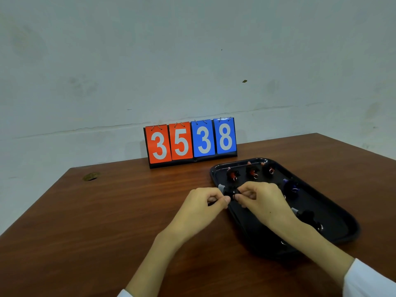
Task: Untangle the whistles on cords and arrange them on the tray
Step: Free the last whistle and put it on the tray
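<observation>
Left hand (211,200) and right hand (260,197) pinched one black whistle (230,191) between them, steadying it for placement on the tray (342,230) beneath.

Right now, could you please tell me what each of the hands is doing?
Left hand: closed, pinching the black whistle at the tray's near-left edge.
Right hand: closed, pinching the same whistle.

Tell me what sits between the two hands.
In the head view, a black whistle with a grey mouthpiece, pinched between left hand and right hand over the tray's edge.
</observation>
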`<state>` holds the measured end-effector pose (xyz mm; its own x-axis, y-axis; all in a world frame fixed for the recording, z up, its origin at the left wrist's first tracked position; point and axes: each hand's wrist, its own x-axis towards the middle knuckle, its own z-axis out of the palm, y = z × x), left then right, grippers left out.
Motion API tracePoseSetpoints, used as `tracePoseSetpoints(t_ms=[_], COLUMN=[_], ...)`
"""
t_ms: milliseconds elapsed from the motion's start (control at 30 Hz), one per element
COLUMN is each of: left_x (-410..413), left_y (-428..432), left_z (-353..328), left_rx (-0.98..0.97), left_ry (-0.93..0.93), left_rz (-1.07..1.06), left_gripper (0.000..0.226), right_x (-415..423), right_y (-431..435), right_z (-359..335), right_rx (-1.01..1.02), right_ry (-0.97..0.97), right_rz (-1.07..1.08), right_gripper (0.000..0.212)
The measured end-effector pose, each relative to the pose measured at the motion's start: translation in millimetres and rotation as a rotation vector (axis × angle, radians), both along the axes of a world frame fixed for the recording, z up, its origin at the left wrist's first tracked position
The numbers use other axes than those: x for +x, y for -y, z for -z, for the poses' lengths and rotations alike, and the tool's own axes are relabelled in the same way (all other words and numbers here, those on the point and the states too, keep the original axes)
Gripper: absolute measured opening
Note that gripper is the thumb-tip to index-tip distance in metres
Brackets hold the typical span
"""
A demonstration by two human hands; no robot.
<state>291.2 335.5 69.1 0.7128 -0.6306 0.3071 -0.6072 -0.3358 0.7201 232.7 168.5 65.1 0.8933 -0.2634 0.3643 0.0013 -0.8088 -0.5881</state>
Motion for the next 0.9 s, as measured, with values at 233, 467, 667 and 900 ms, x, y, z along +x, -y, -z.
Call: tracePoseSetpoints(t_ms=[233, 467, 667, 900], left_x=[4, 11, 15, 17], left_y=[0, -5, -10, -7], left_z=[0, 0, -2, -3], left_rx=[-0.038, -0.081, -0.112, -0.117], left_ry=[-0.027, -0.106, -0.220, -0.302], left_rz=[0.034, 0.037, 0.092, -0.020], left_gripper=[0.009, 0.014, 0.017, 0.039], right_x=[-6, -10, -15, -17], right_y=[3, -7, -13, -10], right_z=[-3, -10, -15, -20], right_rx=[-0.109, 0.001, 0.205, 0.432], right_ry=[-0.126, -0.253, -0.235, -0.085], right_rz=[-0.170, -0.409, -0.486, -0.453], right_gripper=[0.009, 0.006, 0.011, 0.012])
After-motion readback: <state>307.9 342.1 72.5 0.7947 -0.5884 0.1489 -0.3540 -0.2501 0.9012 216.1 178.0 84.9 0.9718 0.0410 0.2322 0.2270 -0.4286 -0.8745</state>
